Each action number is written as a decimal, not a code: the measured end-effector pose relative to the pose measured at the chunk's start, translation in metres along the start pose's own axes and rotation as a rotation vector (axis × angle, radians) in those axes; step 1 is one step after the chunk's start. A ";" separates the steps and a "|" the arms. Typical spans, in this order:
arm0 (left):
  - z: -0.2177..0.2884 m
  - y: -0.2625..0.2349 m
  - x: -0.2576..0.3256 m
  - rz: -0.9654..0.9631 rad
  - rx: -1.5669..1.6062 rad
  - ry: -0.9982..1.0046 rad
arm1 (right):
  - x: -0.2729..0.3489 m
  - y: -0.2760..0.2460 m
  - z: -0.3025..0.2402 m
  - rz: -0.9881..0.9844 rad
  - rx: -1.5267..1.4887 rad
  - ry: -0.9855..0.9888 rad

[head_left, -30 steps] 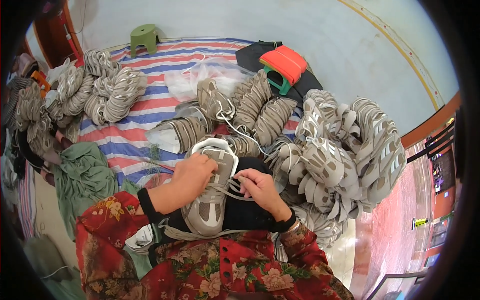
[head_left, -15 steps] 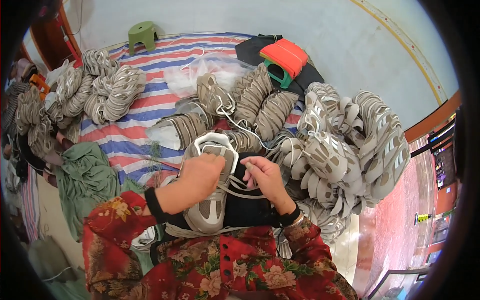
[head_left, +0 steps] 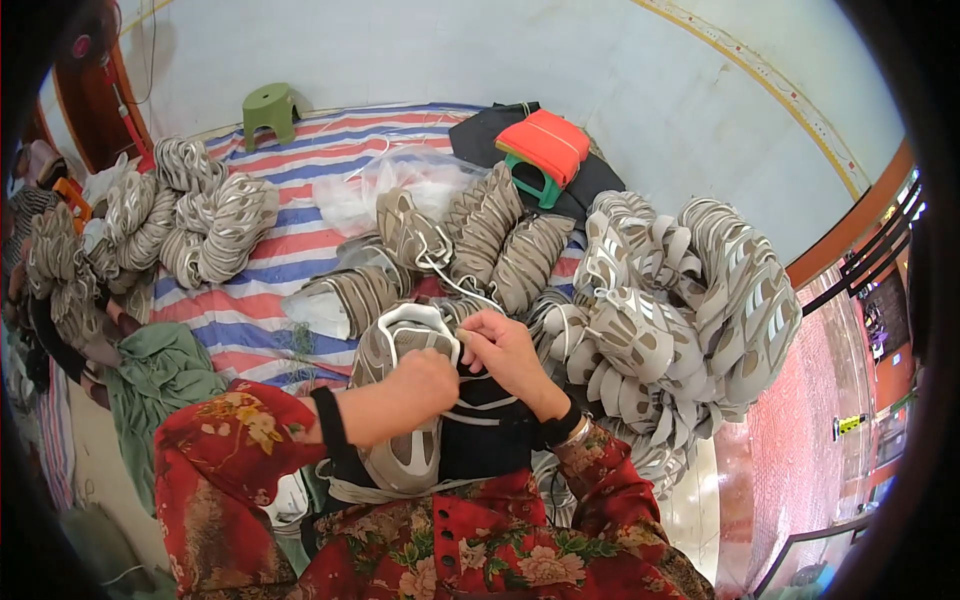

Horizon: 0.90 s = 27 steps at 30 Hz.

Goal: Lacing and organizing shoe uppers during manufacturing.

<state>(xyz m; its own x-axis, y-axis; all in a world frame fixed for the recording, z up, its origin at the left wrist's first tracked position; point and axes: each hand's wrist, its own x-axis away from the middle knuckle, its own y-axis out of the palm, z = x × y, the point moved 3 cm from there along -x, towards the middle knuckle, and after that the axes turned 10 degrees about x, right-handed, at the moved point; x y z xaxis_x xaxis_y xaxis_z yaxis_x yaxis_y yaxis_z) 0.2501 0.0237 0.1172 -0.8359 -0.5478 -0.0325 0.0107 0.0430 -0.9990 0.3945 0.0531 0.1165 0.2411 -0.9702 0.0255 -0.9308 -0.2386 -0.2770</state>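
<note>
Striped sheet [head_left: 250,312] | shoe [head_left: 405,458] — toe toward shirt [head_left: 485,522], long axis fore-and-aft | hands [head_left: 422,386] curled — can't tell what's pinched

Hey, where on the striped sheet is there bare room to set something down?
Mainly the striped sheet between the shoe-upper bundles on the left, the green cloth and the middle stacks. A second patch lies between the green stool and the clear plastic. It's crowded beside the right hand, where more bundles pile together.
</note>
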 end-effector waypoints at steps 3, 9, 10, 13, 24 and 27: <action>-0.020 -0.006 0.011 0.160 0.293 0.023 | 0.002 -0.016 0.016 0.023 -0.086 0.053; -0.017 -0.017 0.014 0.136 0.227 0.092 | -0.006 0.009 0.006 -0.161 0.074 0.056; -0.016 -0.018 0.012 0.141 0.192 0.099 | -0.008 0.010 0.004 -0.164 0.255 -0.027; -0.015 -0.016 0.011 0.092 0.149 0.048 | -0.012 0.016 0.010 -0.087 0.518 -0.295; -0.023 -0.002 0.014 0.417 0.357 0.207 | -0.012 0.018 0.015 -0.162 0.546 -0.206; 0.007 -0.008 0.012 0.556 0.621 0.407 | -0.014 0.019 0.022 -0.189 0.481 -0.168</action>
<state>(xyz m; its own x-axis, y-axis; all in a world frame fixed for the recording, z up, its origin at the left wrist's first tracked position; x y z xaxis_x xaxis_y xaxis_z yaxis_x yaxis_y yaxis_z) 0.2436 0.0111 0.1245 -0.7492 -0.2418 -0.6166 0.6618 -0.3085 -0.6832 0.3795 0.0629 0.0901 0.4688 -0.8829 -0.0254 -0.6459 -0.3231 -0.6917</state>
